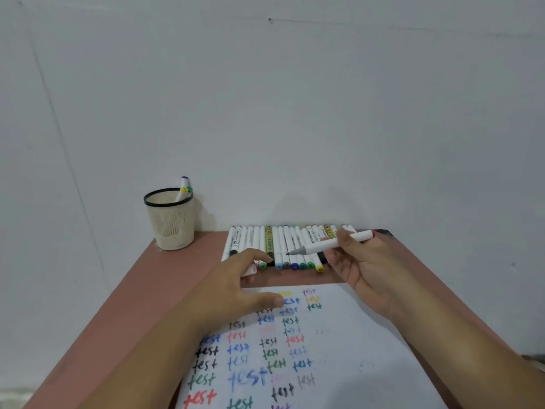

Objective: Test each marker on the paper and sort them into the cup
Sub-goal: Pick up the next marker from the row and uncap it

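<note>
The wall is plain white and rises directly from the worktop's far edge. The worktop is reddish-brown; its left edge runs diagonally toward the lower left, its right edge toward the lower right. A bare strip of surface lies between the left edge and the paper, and another between the cup and the marker row.

The paper is white and lies on the near half of the worktop, under my forearms. It carries columns of the word "test" in blue, red, black, green, yellow and purple.

My left hand hovers over the paper's far edge. Its fingers are loosely curled around a small white cap, thumb extended toward the right. My right hand pinches the marker between thumb and fingertips. The marker is white-barrelled, uncapped, nearly level, grey tip pointing left, red end to the right. It sits above the marker row.

The cup is a cream mesh holder with a black rim, standing upright at the far left corner, against the wall. It holds a few markers leaning on its right side.

The marker row lies against the wall at the far edge, barrels side by side, coloured caps toward me.
</note>
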### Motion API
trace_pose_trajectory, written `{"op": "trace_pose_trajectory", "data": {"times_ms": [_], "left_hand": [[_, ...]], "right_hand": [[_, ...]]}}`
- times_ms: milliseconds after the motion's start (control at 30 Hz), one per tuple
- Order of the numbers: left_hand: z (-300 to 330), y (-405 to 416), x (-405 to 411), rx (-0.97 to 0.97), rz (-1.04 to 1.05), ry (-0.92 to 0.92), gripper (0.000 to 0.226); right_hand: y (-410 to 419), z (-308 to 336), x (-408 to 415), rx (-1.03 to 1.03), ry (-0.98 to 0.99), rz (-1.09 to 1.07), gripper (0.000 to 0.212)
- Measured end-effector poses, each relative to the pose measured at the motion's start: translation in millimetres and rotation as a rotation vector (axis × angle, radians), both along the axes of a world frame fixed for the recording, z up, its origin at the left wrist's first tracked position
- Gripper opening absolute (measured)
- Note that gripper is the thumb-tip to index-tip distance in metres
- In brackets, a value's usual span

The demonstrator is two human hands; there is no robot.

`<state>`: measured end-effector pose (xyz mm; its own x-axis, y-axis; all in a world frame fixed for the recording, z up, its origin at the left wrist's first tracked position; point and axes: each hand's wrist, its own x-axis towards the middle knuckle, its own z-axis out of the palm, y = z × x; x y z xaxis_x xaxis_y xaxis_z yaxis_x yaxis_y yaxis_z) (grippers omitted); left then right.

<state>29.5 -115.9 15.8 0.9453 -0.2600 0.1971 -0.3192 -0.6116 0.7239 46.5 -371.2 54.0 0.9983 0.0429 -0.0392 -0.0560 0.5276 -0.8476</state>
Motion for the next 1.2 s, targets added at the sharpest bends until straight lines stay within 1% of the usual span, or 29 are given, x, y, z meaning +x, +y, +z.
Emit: {"op": "trace_pose_trajectory", "data": {"times_ms": [67, 167, 200, 300, 367, 433, 500, 667, 833, 967, 1133, 1200], "left_hand": [[0.6, -3.4, -0.9, 0.059, -0.048, 0.009, 0.075], [1.0, -11.5, -5.2, 0.130, -0.081, -0.003, 0.071], [1.0, -15.4, -7.7, 0.159, -0.098, -0.011, 0.071], [2.0, -26.6, -13.1, 0.253, -0.151, -0.033, 0.073], [2.2, -29.4, -12.6, 0.313, -0.178, -0.051, 0.073], [0.6, -29.8, -10.6, 0.361, -0.195, -0.060, 0.072], [-0.3, -30.1, -10.0, 0.386, -0.194, -0.046, 0.072], [-2.2, -33.0, -8.5, 0.375, -0.176, -0.019, 0.072], [-2.4, -35.2, -10.4, 0.346, -0.149, 0.023, 0.069], [-2.4, -35.5, -12.3, 0.319, -0.141, 0.037, 0.068], [-0.8, -37.1, -15.2, 0.325, -0.129, 0.056, 0.069], [0.3, -37.0, -16.1, 0.323, -0.128, 0.060, 0.069]], "right_hand": [[-14.5, -6.7, -4.8, -0.032, 0.005, 0.004, 0.045], [-26.9, -18.6, -12.6, -0.116, 0.031, 0.007, 0.023], [-28.1, -22.2, -15.8, -0.133, 0.029, 0.013, 0.021], [-26.8, -32.2, -22.3, -0.252, -0.018, 0.048, 0.030], [-22.6, -35.6, -25.8, -0.390, -0.079, 0.027, 0.027], [-20.2, -39.0, -26.2, -0.483, -0.117, -0.017, 0.018], [-18.0, -41.0, -27.1, -0.529, -0.132, 0.001, 0.007], [-18.6, -43.3, -26.6, -0.585, -0.164, 0.032, 0.003], [-18.7, -47.6, -26.1, -0.640, -0.196, 0.068, 0.010], [-19.4, -47.6, -25.9, -0.663, -0.198, 0.086, 0.010], [-20.2, -49.2, -25.8, -0.657, -0.206, 0.074, 0.006], [-19.7, -49.9, -25.9, -0.688, -0.208, 0.065, 0.006]]}}
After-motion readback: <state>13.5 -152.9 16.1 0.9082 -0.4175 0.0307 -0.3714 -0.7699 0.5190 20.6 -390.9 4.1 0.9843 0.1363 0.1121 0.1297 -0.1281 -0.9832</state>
